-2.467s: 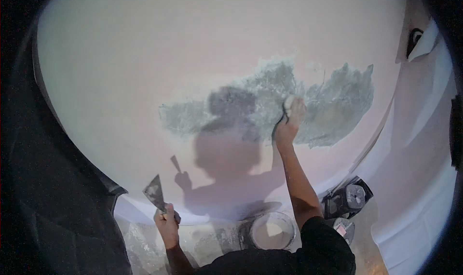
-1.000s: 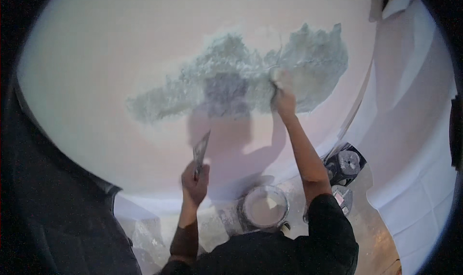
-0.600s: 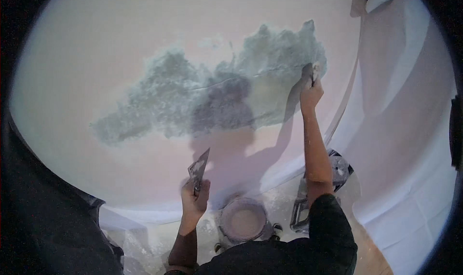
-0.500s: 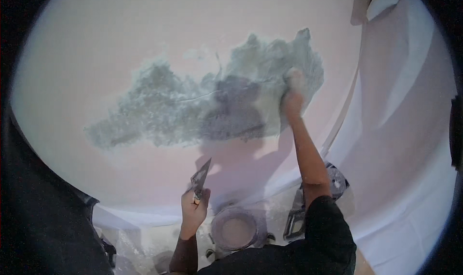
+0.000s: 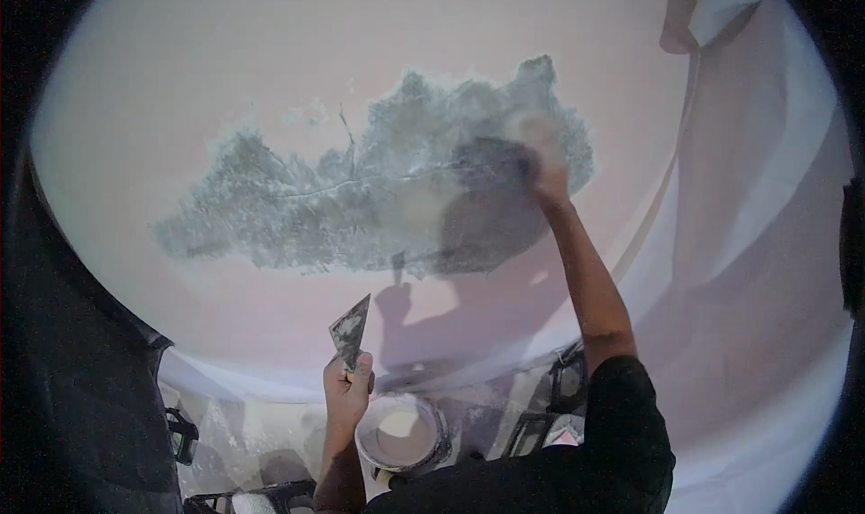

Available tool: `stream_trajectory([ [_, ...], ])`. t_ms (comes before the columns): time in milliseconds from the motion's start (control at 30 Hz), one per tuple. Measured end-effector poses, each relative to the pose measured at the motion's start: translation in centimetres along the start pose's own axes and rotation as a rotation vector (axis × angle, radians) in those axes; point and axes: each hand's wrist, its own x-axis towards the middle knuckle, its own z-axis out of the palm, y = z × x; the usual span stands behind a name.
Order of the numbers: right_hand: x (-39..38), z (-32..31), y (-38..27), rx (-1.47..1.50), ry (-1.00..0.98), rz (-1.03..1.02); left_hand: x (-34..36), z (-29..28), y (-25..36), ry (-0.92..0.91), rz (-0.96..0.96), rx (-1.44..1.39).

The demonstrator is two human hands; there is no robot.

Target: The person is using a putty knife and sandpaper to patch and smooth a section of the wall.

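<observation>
My left hand (image 5: 347, 379) grips a putty knife (image 5: 350, 327), its triangular, smeared blade pointing up, held out from the pale pink wall (image 5: 270, 45). An irregular grey patch (image 5: 315, 217) crosses that wall, with a thin horizontal crack and white residue around its edges. At the patch's right part, my right hand (image 5: 547, 158) is blurred by motion, closed around a pale object too smeared to name. My shadow falls over the patch and the wall below it.
Below the wall stand a bucket (image 5: 403, 433) of pale mixture, dark containers (image 5: 568, 388) at the right and a dark crate (image 5: 248, 502) at lower left, on a stained floor (image 5: 216, 442). White sheeting (image 5: 748, 289) hangs at the right, dark sheeting (image 5: 90, 388) at the left.
My right hand has worked from the patch's middle toward its right part, moving back and forth. My left hand has risen and turned the knife slightly. The whole view has shifted.
</observation>
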Motion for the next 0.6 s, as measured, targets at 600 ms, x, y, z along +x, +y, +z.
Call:
stream_trajectory([
  [600, -0.2, 6.7, -21.3, -0.038, 0.018, -0.671, 0.1, -1.5, 3.5, 0.034, -0.032, -0.15],
])
